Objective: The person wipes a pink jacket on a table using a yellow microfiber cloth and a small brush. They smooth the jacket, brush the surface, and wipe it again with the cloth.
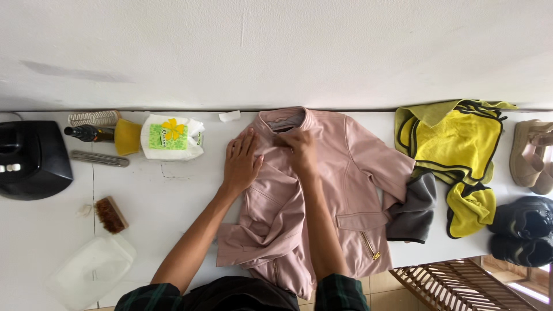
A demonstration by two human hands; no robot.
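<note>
Black device (29, 158) far left on white table (167, 190). Next: dark bottle (89, 133), yellow sponge (127, 136), white tissue pack (171, 137) with green panel and yellow flower, lying flat near wall. Small brush (110, 214), clear plastic container (92, 270) nearer front edge. Left hand (242, 163) fingers spread flat, pressing pink jacket (345, 173) front panel, probably to hold it smooth. Right hand (298, 148) at collar, fingers curled; grip unclear. Jacket spread mid-table. Grey cloth (415, 210), yellow cloths (455, 144), shoes (527, 224) right.
</note>
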